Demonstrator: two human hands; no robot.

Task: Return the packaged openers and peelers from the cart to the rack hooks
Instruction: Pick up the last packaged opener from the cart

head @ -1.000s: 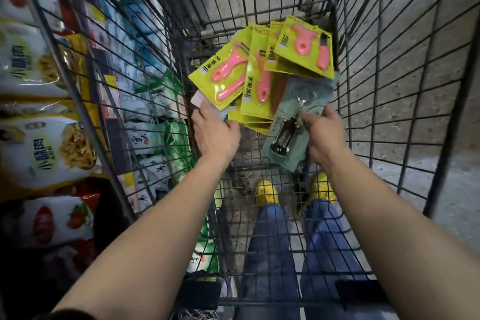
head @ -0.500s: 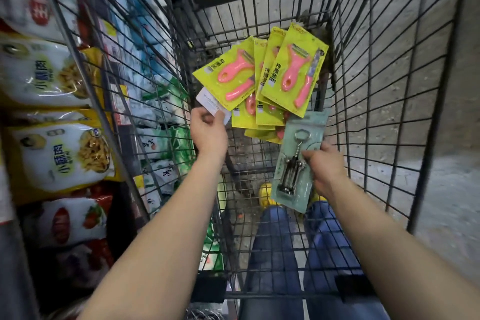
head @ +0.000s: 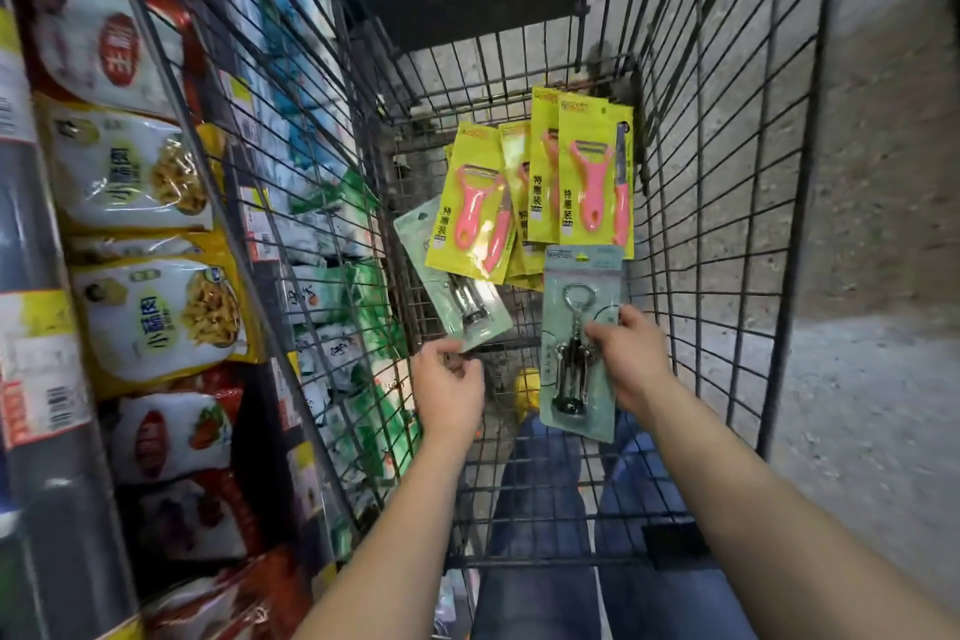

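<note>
A view from above looks down into a black wire shopping cart (head: 727,203), with two bare forearms reaching into it from the bottom of the picture.

The right hand (head: 631,359) grips a pale green card pack holding a metal corkscrew opener (head: 574,359). The thumb and fingers close over the right edge of the card, near its middle. The pack is upright and lifted off the cart floor, with its top edge just under the yellow packs.

The left hand (head: 449,387) is curled, its fingertips pinching the lower corner of a second pale green opener pack (head: 462,307). This pack tilts, with its upper end pointing up and to the left. Its upper part is tucked under a yellow pack.

A cluster of yellow peeler packs (head: 592,172) lies overlapping at the far end of the cart. Each shows a pink peeler and a pink knife. One yellow pack (head: 475,208) sits lower and to the left, tilted, over the second opener pack.

Through the wire floor, blue jeans (head: 545,509) and a yellow shoe (head: 527,385) show below.

To the left of the cart stand store shelves with bagged snacks (head: 156,317) in white, yellow and red wrappers. To the right is a bare grey concrete floor (head: 872,379).
</note>
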